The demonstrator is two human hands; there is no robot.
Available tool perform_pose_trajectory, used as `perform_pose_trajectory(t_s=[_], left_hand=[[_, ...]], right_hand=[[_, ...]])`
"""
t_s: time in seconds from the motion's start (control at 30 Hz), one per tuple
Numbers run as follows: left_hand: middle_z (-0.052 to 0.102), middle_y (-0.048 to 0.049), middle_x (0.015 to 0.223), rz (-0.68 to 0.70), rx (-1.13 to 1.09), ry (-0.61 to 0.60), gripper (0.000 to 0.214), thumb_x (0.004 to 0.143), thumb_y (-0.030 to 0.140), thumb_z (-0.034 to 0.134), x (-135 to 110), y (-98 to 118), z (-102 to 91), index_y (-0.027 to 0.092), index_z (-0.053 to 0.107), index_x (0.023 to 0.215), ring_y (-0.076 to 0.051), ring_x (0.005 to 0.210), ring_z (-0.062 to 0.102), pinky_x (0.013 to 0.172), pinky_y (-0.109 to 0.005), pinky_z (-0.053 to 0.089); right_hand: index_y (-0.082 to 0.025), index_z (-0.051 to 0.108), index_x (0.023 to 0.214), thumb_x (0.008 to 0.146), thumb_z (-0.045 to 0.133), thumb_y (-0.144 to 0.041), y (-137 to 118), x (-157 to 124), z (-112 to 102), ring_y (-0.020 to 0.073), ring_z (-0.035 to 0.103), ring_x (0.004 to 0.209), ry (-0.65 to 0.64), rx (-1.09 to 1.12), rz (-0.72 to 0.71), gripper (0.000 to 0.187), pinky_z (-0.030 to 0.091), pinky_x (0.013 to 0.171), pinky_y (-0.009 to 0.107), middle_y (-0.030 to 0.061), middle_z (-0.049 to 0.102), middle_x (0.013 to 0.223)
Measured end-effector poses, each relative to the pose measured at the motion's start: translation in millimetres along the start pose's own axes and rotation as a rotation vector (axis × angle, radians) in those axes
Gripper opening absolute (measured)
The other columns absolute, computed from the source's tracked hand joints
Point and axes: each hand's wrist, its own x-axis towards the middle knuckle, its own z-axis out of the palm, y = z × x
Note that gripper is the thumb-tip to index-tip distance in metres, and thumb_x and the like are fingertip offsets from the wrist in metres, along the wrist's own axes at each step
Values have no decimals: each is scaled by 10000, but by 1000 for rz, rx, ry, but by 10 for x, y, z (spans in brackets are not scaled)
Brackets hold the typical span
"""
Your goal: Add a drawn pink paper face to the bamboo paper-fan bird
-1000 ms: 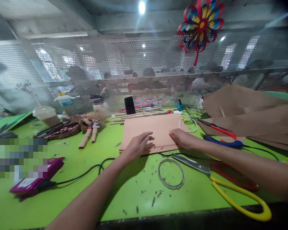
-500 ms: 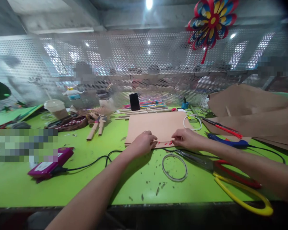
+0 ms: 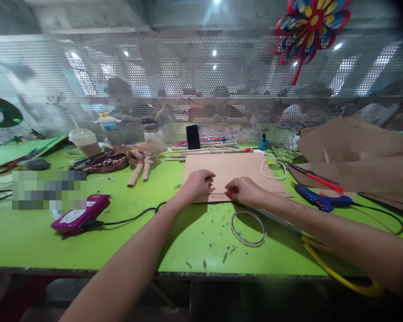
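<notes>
A tan sheet of paper or thin card lies on the green table, its near edge under my hands. My left hand is over its near left part, fingers curled but apart from the thumb, with nothing visible between them. Near the middle of that edge, my right hand pinches small red pieces at its fingertips. Beneath my right forearm lie large scissors, their yellow handle showing and the rest partly hidden. A pale ring rests just in front of the sheet.
To the right are a blue glue gun, a red-handled tool and brown paper. A purple box with a black cable sits left. A phone stands behind the sheet, near wooden sticks. Dark scraps dot the table front.
My right hand has moved in along the edge and closed over the red pieces that lay on the sheet. My left hand has lifted off the edge. The view has shifted slightly.
</notes>
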Motion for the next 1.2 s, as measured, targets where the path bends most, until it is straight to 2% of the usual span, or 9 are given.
perform_pose_trajectory(t_s=[0.17,0.3,0.4,0.53,0.73,0.9,1.07,1.13,1.2], left_hand=[[738,-70,861,-84,-1,97,268,819,118,517,-1,-26,-133,136,720,994,-175,749,690,781,-293,534],[739,-66,899,-101,9,144,245,831,156,527,-9,26,-137,156,726,972,-187,787,693,810,-305,527],[739,-63,884,-106,24,164,238,839,169,524,-6,26,-131,156,731,956,-189,793,690,807,-298,521],[738,-75,867,-116,62,199,246,861,190,509,-3,-1,-151,141,735,945,-198,800,679,803,-301,509],[742,-75,886,-127,128,218,240,865,202,511,-10,-6,-145,157,744,901,-202,826,663,802,-289,491],[741,-69,916,-119,158,199,242,866,214,509,-18,23,-116,166,744,905,-199,847,657,802,-278,480],[734,-93,959,-111,176,156,289,885,214,465,-4,1,-165,142,731,974,-210,882,652,815,-295,478],[735,-83,966,-74,169,75,282,874,208,485,-17,-11,-182,141,725,1006,-197,871,656,785,-273,485],[741,-48,906,-2,153,-63,239,835,223,559,-46,-5,-178,162,734,987,-172,800,661,712,-237,489]], right_hand=[[-114,697,1024,824,691,-267,116,-72,-152,175,668,829,39,-20,42,252,523,747,303,78,728,935],[-151,673,904,900,612,-360,177,-91,-127,145,649,759,-38,-85,43,218,533,726,330,20,694,855],[-155,671,899,916,576,-415,53,-31,-42,155,649,791,-60,-126,24,277,526,747,338,37,695,885],[-118,694,843,893,561,-510,-223,57,26,219,656,851,-28,-184,37,417,506,746,338,146,703,939],[-145,620,1124,923,586,-361,-415,136,86,196,643,963,-52,-266,78,296,532,838,407,85,649,1126],[-139,598,1185,914,604,-329,-324,152,166,217,631,1015,-69,-232,48,331,531,857,413,112,618,1198],[-154,588,1202,920,594,-333,-219,162,185,222,623,1033,-86,-95,20,334,527,868,433,102,610,1217],[-163,593,1196,921,592,-333,-167,204,147,217,628,1017,-100,-11,36,324,534,853,425,91,615,1211],[-171,606,1178,920,591,-334,-92,251,71,210,635,990,-109,88,70,305,543,828,405,77,623,1199]])
